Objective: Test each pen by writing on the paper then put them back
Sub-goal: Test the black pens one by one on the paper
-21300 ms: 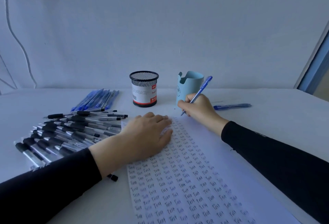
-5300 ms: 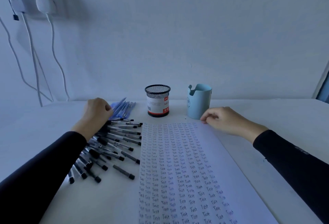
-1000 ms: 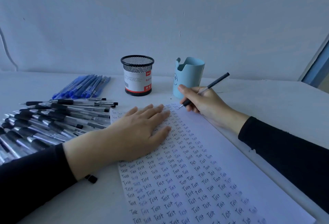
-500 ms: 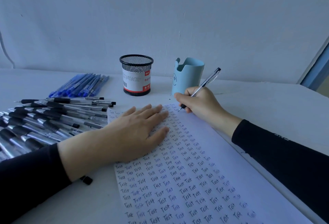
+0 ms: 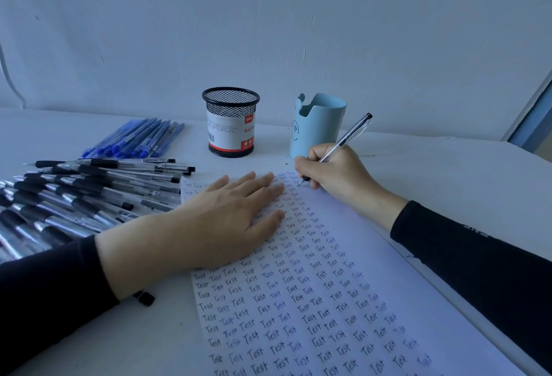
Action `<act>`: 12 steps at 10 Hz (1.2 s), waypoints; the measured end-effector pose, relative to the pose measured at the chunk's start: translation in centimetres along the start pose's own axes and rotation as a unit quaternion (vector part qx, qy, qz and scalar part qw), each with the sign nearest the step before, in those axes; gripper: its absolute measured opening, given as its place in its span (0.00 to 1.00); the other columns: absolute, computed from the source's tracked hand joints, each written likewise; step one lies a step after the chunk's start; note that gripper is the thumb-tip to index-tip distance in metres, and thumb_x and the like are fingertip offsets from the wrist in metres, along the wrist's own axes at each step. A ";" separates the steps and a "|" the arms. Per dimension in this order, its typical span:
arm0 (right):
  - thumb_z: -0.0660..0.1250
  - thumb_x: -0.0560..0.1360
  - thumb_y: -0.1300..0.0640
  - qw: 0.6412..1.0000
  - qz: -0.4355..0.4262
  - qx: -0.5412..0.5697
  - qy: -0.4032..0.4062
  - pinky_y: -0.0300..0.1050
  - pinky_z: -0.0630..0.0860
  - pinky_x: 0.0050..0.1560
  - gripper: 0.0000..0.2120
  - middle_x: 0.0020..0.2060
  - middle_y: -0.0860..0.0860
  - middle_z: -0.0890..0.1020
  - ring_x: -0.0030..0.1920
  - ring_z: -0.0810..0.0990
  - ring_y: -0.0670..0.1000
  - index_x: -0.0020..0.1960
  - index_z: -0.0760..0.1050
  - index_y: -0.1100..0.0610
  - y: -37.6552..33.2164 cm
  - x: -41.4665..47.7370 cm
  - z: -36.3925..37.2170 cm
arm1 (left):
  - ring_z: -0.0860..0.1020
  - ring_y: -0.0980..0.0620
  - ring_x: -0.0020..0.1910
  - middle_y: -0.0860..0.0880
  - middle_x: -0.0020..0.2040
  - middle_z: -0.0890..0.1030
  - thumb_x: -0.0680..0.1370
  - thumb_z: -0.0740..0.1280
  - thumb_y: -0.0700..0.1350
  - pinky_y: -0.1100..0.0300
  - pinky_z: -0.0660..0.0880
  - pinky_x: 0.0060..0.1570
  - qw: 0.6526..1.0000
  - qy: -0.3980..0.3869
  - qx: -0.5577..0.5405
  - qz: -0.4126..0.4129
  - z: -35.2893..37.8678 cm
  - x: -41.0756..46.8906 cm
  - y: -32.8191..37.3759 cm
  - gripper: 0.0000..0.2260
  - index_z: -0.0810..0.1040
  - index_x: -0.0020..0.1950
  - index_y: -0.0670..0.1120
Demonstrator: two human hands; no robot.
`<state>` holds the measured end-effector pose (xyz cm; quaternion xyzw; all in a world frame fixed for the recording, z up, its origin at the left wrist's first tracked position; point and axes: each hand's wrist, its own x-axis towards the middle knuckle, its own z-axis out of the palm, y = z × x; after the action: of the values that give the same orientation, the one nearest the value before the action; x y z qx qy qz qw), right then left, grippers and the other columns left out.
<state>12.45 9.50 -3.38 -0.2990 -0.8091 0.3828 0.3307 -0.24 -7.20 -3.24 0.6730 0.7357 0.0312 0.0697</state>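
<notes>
The paper (image 5: 343, 256) lies on the white surface (image 5: 448, 172), its left part filled with tight rows of one handwritten word, "Test", mostly in black ink with some in blue. The right strip of the sheet is unwritten.

The left hand (image 5: 227, 220) lies flat on the upper part of the sheet, fingers straight and slightly spread, palm down over the writing. The right hand (image 5: 334, 172) is curled round a pen (image 5: 346, 136) near its tip. The pen has a clear barrel, a black grip and a black end cap, and it slants up and away to the right. Its point meets the paper at the top of the last written column.

Behind the sheet stands a round black wire-mesh cup (image 5: 230, 121) wrapped in a white label with a red band, a barcode and the letters "Ball P"; the rest curves out of sight. Just right of it is a smooth pale-blue cup (image 5: 319, 124) with a notched rim and a small drawn smiling face.

At the left, a loose fan of clear pens with black grips (image 5: 89, 193) covers the surface. Beyond them lies a neat row of blue pens (image 5: 140, 138). A small black pen end (image 5: 145, 298) pokes out under the left wrist. Both arms wear black sleeves; the right sleeve (image 5: 478, 256) carries pale lettering too small to read.
</notes>
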 end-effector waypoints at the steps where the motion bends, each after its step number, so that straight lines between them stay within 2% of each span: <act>1: 0.68 0.73 0.59 1.000 0.004 0.008 0.004 0.33 0.67 0.29 0.17 0.26 0.55 0.78 0.27 0.73 0.44 0.28 0.70 0.58 0.0 0.0 -0.1 | 0.42 0.61 0.77 0.61 0.79 0.43 0.79 0.41 0.65 0.56 0.40 0.76 1.000 -0.001 0.000 0.000 0.0 0.0 0.0 0.28 0.44 0.79 0.61; 4: 0.67 0.73 0.64 1.000 0.000 0.027 -0.002 0.29 0.69 0.29 0.18 0.23 0.52 0.75 0.28 0.74 0.43 0.26 0.68 0.60 -0.5 -0.4 -0.3 | 0.42 0.60 0.77 0.60 0.79 0.43 0.80 0.42 0.65 0.55 0.41 0.77 1.000 0.002 0.003 0.000 0.0 0.0 0.0 0.28 0.44 0.79 0.60; 6: 0.67 0.74 0.65 0.999 -0.003 0.035 -0.003 0.28 0.70 0.28 0.16 0.26 0.56 0.75 0.27 0.74 0.42 0.28 0.69 0.64 -0.7 -0.6 -0.3 | 0.42 0.60 0.77 0.60 0.79 0.43 0.80 0.42 0.65 0.56 0.40 0.76 1.000 0.002 0.005 -0.001 0.0 0.0 0.0 0.28 0.44 0.79 0.60; 7: 0.67 0.73 0.64 1.000 0.000 0.031 0.006 0.29 0.69 0.28 0.14 0.23 0.51 0.75 0.26 0.73 0.43 0.30 0.70 0.66 -0.5 -0.5 -0.3 | 0.42 0.61 0.77 0.61 0.79 0.43 0.80 0.42 0.65 0.56 0.40 0.76 1.000 0.001 0.003 0.000 0.0 0.0 0.1 0.28 0.44 0.79 0.61; 8: 0.67 0.73 0.63 1.000 -0.003 0.019 0.014 0.30 0.69 0.29 0.17 0.21 0.47 0.74 0.28 0.74 0.44 0.27 0.68 0.62 -0.4 -0.4 -0.3 | 0.42 0.61 0.77 0.61 0.79 0.43 0.80 0.42 0.65 0.56 0.40 0.76 1.000 0.002 0.001 0.000 0.0 0.0 0.0 0.28 0.44 0.79 0.61; 9: 0.67 0.73 0.64 1.000 -0.001 0.024 0.013 0.30 0.69 0.28 0.17 0.24 0.53 0.74 0.27 0.74 0.42 0.27 0.67 0.61 -0.5 -0.4 -0.3 | 0.42 0.61 0.77 0.61 0.79 0.43 0.80 0.42 0.65 0.57 0.40 0.76 1.000 0.005 0.002 0.001 0.1 0.0 0.0 0.28 0.44 0.79 0.61; 11: 0.67 0.72 0.64 0.999 0.004 0.025 0.022 0.28 0.68 0.27 0.13 0.27 0.56 0.77 0.25 0.72 0.42 0.30 0.71 0.66 -0.6 -0.4 -0.4 | 0.42 0.61 0.77 0.61 0.79 0.43 0.80 0.42 0.65 0.57 0.39 0.76 1.000 0.005 -0.001 0.001 0.0 0.0 0.0 0.28 0.44 0.79 0.61; 12: 0.67 0.72 0.64 0.999 0.005 0.023 0.022 0.30 0.69 0.28 0.15 0.24 0.51 0.76 0.25 0.72 0.43 0.27 0.68 0.62 -0.4 -0.3 -0.4 | 0.42 0.61 0.77 0.61 0.79 0.44 0.80 0.42 0.65 0.56 0.40 0.76 1.000 0.004 0.000 0.001 0.0 0.0 0.0 0.28 0.44 0.79 0.61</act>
<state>12.78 9.24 -2.93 -0.3042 -0.7909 0.3962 0.3534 -0.24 -7.18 -3.28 0.6734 0.7354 0.0344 0.0669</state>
